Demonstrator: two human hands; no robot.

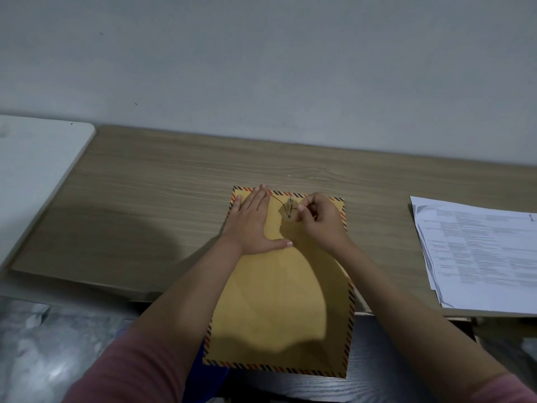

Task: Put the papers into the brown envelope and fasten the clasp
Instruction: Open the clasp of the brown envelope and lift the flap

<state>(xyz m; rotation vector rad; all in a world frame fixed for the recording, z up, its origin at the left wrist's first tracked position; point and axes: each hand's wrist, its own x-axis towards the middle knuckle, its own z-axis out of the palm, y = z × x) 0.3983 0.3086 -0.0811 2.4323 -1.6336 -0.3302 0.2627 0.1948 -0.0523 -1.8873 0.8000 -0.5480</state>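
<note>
Your left hand [252, 222] presses flat on the brown envelope [280, 301] while your right hand [321, 221] pinches the string at the clasp [289, 208]. You appear to be unwinding it; next, lift the flap. The papers [482, 251] lie outside, well right.

Plain pale grey wall [261, 59] rose behind light wood-grain desk [151, 205]. White rounded-corner tabletop [35, 170] abutted desk's left edge. Dark wood-grain surface [377, 359] sat below front. Light dim, shadows soft.
</note>
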